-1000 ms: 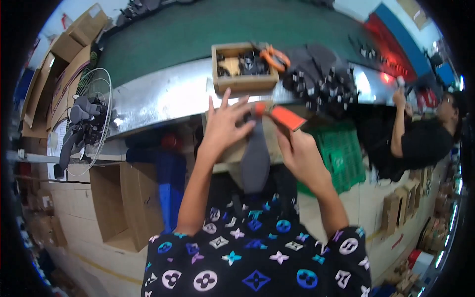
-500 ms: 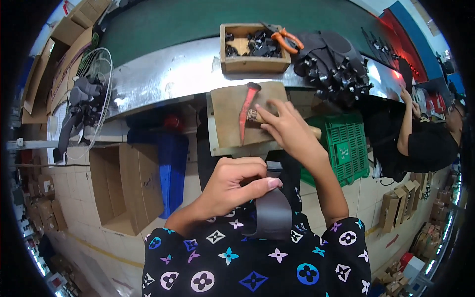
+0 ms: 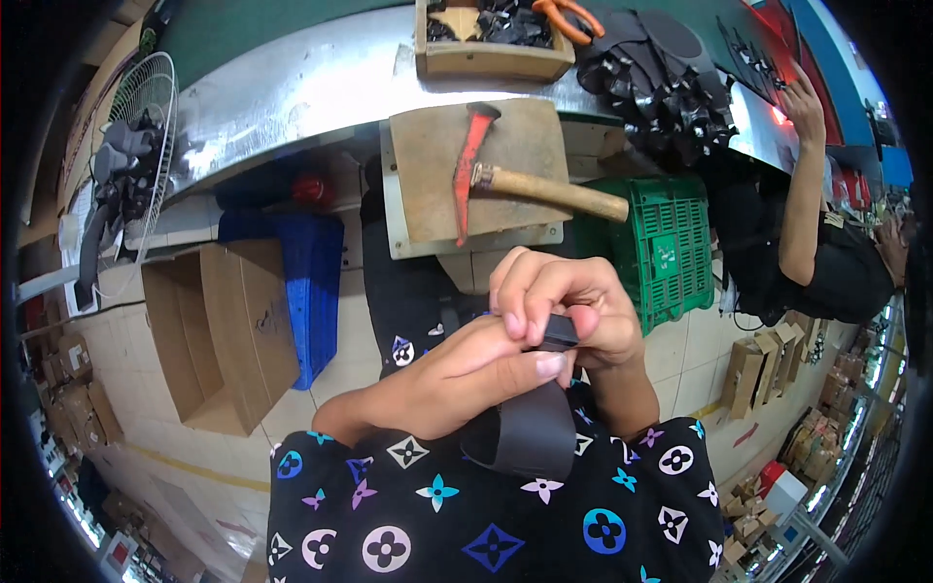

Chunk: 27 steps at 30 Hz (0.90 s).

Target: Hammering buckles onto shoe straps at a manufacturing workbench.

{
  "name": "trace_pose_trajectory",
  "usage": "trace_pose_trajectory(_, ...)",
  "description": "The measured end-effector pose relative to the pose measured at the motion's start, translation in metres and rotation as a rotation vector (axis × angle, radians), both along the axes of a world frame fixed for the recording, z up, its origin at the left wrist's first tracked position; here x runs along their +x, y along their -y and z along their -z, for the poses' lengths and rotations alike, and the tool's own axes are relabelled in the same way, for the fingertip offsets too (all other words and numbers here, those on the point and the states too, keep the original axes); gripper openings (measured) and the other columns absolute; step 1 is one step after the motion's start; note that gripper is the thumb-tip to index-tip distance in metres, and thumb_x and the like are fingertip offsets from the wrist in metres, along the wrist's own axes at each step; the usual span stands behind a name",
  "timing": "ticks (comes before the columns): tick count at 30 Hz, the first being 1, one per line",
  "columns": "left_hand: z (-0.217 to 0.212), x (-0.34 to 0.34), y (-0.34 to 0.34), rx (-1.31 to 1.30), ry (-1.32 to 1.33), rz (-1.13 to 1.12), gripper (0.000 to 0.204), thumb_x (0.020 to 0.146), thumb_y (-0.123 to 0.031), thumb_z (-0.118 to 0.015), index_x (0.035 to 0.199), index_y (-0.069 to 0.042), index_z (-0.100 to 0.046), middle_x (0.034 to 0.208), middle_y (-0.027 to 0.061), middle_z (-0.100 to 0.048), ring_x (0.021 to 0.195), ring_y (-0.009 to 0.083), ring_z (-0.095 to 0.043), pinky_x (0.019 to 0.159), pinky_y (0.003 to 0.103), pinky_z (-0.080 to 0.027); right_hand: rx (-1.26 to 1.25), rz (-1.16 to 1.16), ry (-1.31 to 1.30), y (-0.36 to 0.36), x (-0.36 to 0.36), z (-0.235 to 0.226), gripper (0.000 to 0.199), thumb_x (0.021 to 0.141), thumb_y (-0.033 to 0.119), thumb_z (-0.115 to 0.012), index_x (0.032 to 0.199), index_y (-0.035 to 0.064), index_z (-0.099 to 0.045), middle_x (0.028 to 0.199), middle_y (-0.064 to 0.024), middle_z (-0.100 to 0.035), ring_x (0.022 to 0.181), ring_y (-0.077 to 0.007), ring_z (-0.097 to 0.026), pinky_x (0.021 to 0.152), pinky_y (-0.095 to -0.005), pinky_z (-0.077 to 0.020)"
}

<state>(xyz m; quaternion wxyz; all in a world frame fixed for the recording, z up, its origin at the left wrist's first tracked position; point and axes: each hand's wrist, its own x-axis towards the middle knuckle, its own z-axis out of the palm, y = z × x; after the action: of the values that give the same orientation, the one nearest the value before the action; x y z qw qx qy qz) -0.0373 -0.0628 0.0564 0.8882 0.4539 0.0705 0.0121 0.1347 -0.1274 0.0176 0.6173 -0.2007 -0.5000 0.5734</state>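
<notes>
My left hand (image 3: pixel 457 379) is closed on a wide, dark, smooth strap (image 3: pixel 535 432) that curls down in front of my shirt. At the strap's upper end is a small black block-like piece (image 3: pixel 558 332), possibly a buckle. My right hand (image 3: pixel 573 306) pinches this piece between thumb and fingers, touching the left hand. Fingers partly cover where strap and piece meet. Beyond my hands a hammer (image 3: pixel 554 188) with a red pointed head and wooden handle lies on a brown board (image 3: pixel 423 146), held by neither hand.
On the metal-edged bench (image 3: pixel 292 117) stand a wooden box (image 3: pixel 496 65) of small black parts, orange-handled pliers (image 3: pixel 573 21) and piled black straps (image 3: pixel 661 78). A green crate (image 3: pixel 671 253), cardboard box (image 3: pixel 233 330), blue bin (image 3: pixel 313 291) and fan (image 3: pixel 160 126) surround me. Another person (image 3: pixel 826 223) works at right.
My right hand has left the hammer and come back to the strap's end, pinching the black piece. The hammer now rests fully visible on the board. The view has shifted somewhat.
</notes>
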Motion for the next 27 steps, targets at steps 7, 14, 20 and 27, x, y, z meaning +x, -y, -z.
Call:
trace_pose_trajectory(7, 0.008, -0.015, -0.065, 0.750, -0.363, -1.023, 0.027, 0.102, -0.026, -0.054, 0.103, -0.002, -0.067, 0.100, 0.0045, -0.066, 0.091, 0.0127, -0.059, 0.085, 0.028, -0.046, -0.183, 0.770, 0.867, -0.010, 0.032, -0.002, 0.043, 0.094, 0.020, -0.066, 0.131, -0.0007, -0.057, 0.129, -0.0153, -0.058, 0.104, -0.0219, -0.064, 0.089, -0.0305, -0.0502)
trace_pose_trajectory(14, -0.013, -0.202, -0.201, 1.513, -0.623, -2.111, 0.058, 0.098, -0.039, -0.062, 0.131, 0.007, -0.051, 0.130, 0.0195, -0.059, 0.117, 0.0272, -0.059, 0.102, 0.039, -0.045, -0.352, 1.363, 0.989, -0.011, 0.132, -0.011, 0.027, 0.095, 0.016, -0.064, 0.116, -0.0011, -0.066, 0.095, -0.0110, -0.070, 0.081, -0.0188, -0.067, 0.074, -0.0306, -0.0526)
trace_pose_trajectory(20, 0.012, -0.230, -0.214, 1.593, -1.185, -1.857, 0.075, 0.093, -0.045, -0.066, 0.141, 0.008, -0.042, 0.139, 0.0263, -0.050, 0.128, 0.0377, -0.049, 0.109, 0.045, -0.037, -0.261, 1.875, 1.326, -0.030, 0.267, 0.011, 0.041, 0.093, 0.031, -0.066, 0.114, -0.0040, -0.065, 0.099, -0.0198, -0.067, 0.083, -0.0327, -0.065, 0.079, -0.0421, -0.0515)
trace_pose_trajectory(27, 0.019, -0.114, -0.150, 1.363, -0.874, -1.626, 0.045, 0.092, -0.011, -0.059, 0.132, 0.006, -0.050, 0.136, 0.0244, -0.051, 0.129, 0.0372, -0.047, 0.110, 0.043, -0.035, 0.197, 1.696, 1.519, -0.060, 0.312, -0.011, 0.016, 0.081, 0.009, -0.069, 0.096, 0.0022, -0.067, 0.098, -0.0163, -0.065, 0.097, -0.0342, -0.059, 0.086, -0.0442, -0.0434)
